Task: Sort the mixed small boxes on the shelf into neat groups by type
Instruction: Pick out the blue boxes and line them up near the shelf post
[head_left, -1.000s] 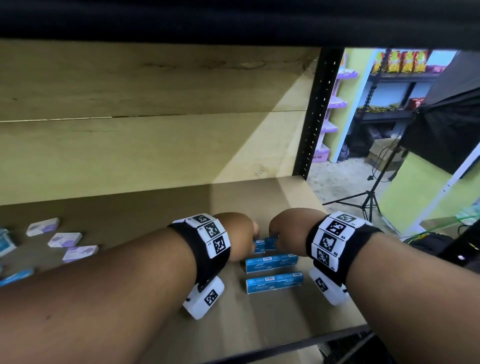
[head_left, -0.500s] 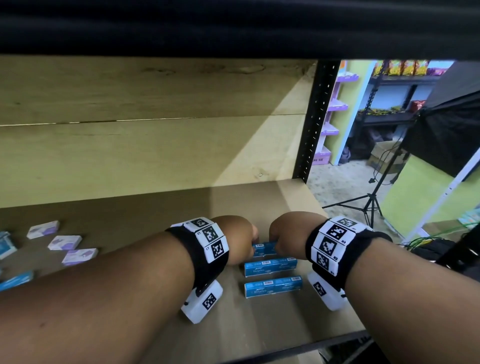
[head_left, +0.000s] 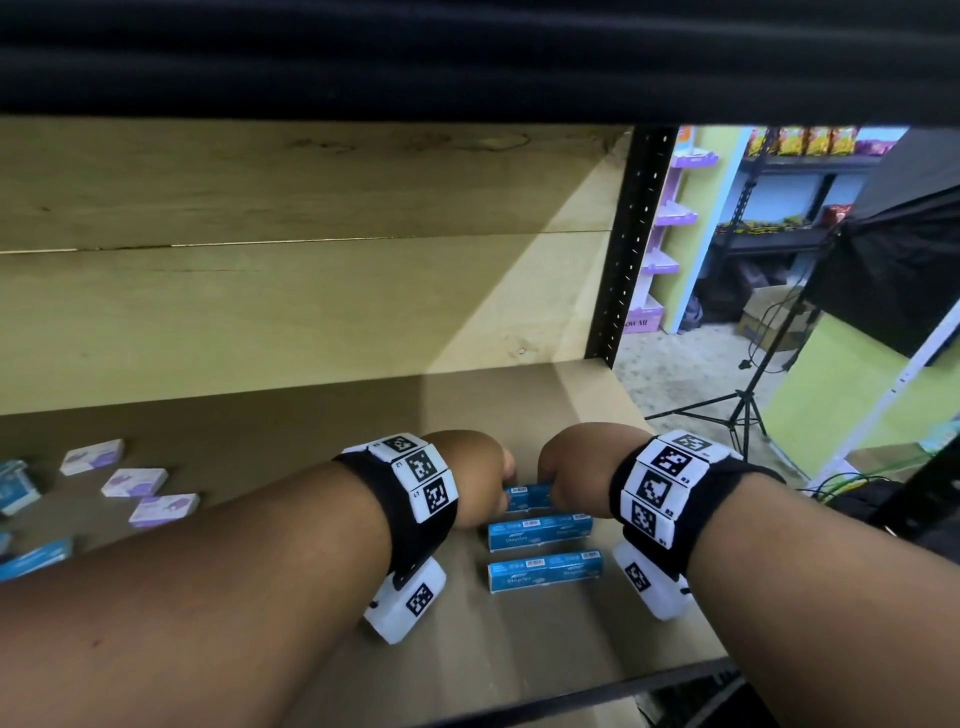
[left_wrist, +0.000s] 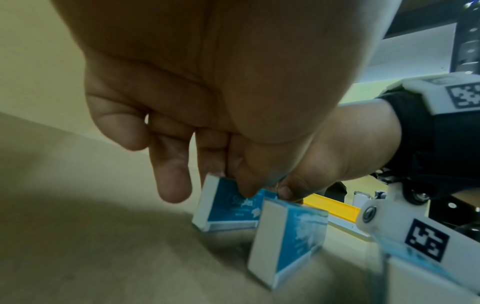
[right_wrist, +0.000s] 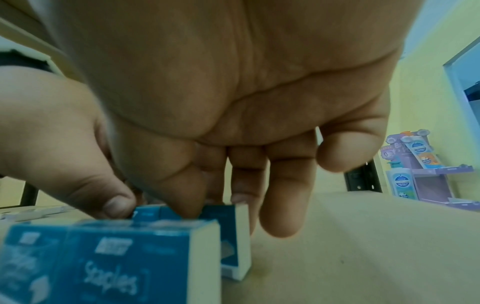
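Staple boxes, blue and long, form a short column at the right end of the shelf (head_left: 519, 649): the far staple box (head_left: 527, 496) is pinched at its two ends, the left hand (head_left: 480, 475) curled on one end and the right hand (head_left: 569, 470) on the other, with the middle staple box (head_left: 540, 531) just beside it and the near staple box (head_left: 545, 570) next in line toward the shelf's front edge. Seen from the wrists, the fingertips (left_wrist: 245, 190) bear on the far box's top edge, and it appears to sit on the shelf.

Likely risks: uneven pressure from either end could skew the box out of line, or a trailing finger could nudge its neighbour. Purple boxes (head_left: 136, 481) and other blue boxes (head_left: 34, 558) lie well left of the column, still mixed.

No container is in view; the boxes are closed, their contents unseen.
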